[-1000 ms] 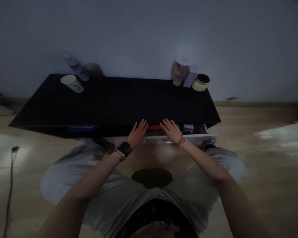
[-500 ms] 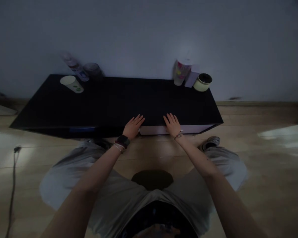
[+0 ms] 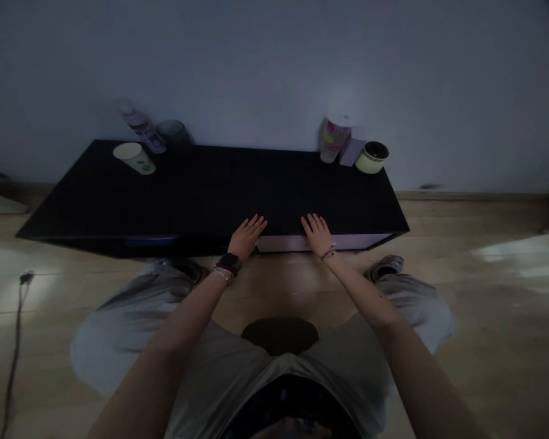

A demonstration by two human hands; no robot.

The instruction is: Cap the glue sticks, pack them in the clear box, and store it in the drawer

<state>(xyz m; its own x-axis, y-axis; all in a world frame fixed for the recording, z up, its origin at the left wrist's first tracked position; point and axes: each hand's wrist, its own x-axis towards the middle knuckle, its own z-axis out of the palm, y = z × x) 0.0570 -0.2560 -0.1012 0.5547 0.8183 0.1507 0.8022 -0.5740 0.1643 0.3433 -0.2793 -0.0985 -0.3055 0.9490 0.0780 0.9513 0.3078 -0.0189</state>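
Note:
A low black cabinet stands against the wall in front of me. Its white drawer front sits flush under the top at the right. My left hand, with a watch and bracelets on the wrist, lies flat with fingers spread against the drawer's left end. My right hand rests flat on the drawer front a little to the right, fingers stretched out. Neither hand holds anything.
On the cabinet top: a paper cup, a bottle and a dark jar at back left; a clear cup, a small box and a pale green cup at back right. A cable runs along the floor at left.
The drawer stood open a second ago, showing things inside; both hands pushed it in and it is now closed. The hands stay flat on its front.

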